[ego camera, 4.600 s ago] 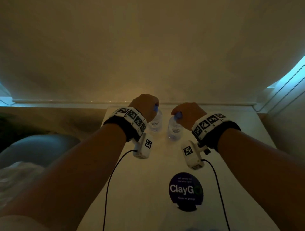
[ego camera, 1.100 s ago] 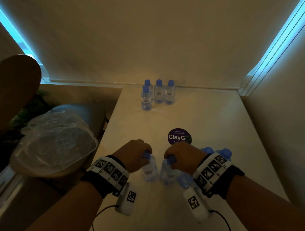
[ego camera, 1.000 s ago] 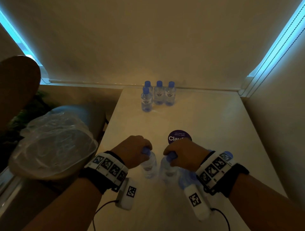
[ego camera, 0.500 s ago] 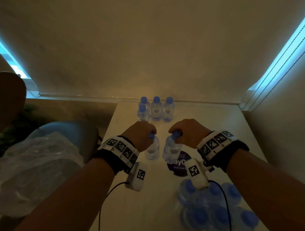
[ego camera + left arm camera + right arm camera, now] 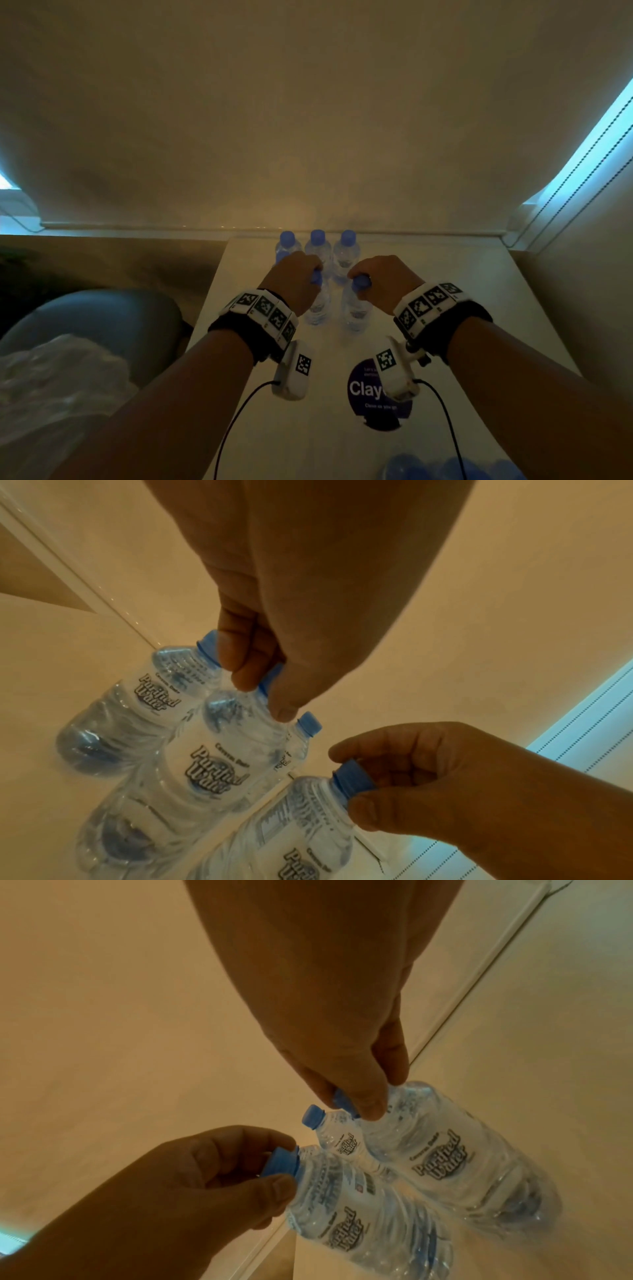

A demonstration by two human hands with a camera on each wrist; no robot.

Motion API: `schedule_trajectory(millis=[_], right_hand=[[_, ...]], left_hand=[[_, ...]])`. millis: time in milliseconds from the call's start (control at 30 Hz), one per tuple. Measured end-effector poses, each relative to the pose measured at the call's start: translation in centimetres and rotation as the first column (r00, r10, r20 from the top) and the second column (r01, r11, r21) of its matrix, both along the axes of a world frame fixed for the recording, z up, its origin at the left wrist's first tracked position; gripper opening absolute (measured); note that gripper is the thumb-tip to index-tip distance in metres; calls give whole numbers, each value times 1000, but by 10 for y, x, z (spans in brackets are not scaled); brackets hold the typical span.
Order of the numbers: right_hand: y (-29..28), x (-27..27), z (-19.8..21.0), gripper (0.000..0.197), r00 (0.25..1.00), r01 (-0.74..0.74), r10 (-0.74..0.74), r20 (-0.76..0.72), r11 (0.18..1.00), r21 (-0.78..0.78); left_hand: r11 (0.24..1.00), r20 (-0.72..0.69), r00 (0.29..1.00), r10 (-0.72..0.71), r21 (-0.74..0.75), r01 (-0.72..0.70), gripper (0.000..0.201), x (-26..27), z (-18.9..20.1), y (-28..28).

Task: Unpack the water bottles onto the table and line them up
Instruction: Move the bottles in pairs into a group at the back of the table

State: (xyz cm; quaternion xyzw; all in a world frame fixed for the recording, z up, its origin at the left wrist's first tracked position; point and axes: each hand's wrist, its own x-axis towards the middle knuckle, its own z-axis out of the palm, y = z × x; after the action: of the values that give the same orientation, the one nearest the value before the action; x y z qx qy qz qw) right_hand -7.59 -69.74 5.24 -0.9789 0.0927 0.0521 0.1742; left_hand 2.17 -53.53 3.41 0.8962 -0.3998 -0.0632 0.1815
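Each hand pinches the blue cap of a small clear water bottle held upright. In the head view my left hand (image 5: 308, 274) holds the left bottle (image 5: 317, 308) and my right hand (image 5: 359, 278) holds the right bottle (image 5: 356, 311), side by side just in front of the back row (image 5: 318, 246) of blue-capped bottles at the table's far edge. I cannot tell whether the bases touch the table. The left wrist view shows the left hand (image 5: 270, 688) on its bottle (image 5: 219, 764). In the right wrist view the right hand (image 5: 356, 1104) grips its bottle (image 5: 441, 1158).
The white table (image 5: 479, 308) carries a dark round sticker (image 5: 373, 401). A pack of blue-capped bottles (image 5: 445, 471) sits at the near edge. Left of the table are a grey chair (image 5: 102, 318) and crumpled clear plastic (image 5: 51, 394). A blind-covered wall (image 5: 308, 120) stands behind.
Both hands carried their bottles from beside the pack at the near edge, forward over the sticker, to just in front of the back row. The grips stayed the same.
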Motion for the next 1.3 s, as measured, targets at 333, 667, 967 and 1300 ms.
schedule_trajectory(millis=[333, 667, 967, 1300], right_hand=[[-15, 35, -20, 25, 999, 14, -14, 52, 1000, -2], [-22, 52, -27, 27, 996, 18, -19, 83, 1000, 17], [-24, 62, -31, 33, 995, 39, -41, 86, 999, 27], [-24, 67, -35, 31, 994, 76, -77, 73, 997, 15]], left_hand=[[1000, -16, 1000, 13, -20, -14, 16, 30, -11, -26], [1000, 1, 1000, 15, 12, -15, 21, 43, -22, -35], [1000, -15, 1000, 27, 9, -27, 19, 53, -25, -40], [999, -39, 998, 46, 30, -45, 11, 50, -30, -40]])
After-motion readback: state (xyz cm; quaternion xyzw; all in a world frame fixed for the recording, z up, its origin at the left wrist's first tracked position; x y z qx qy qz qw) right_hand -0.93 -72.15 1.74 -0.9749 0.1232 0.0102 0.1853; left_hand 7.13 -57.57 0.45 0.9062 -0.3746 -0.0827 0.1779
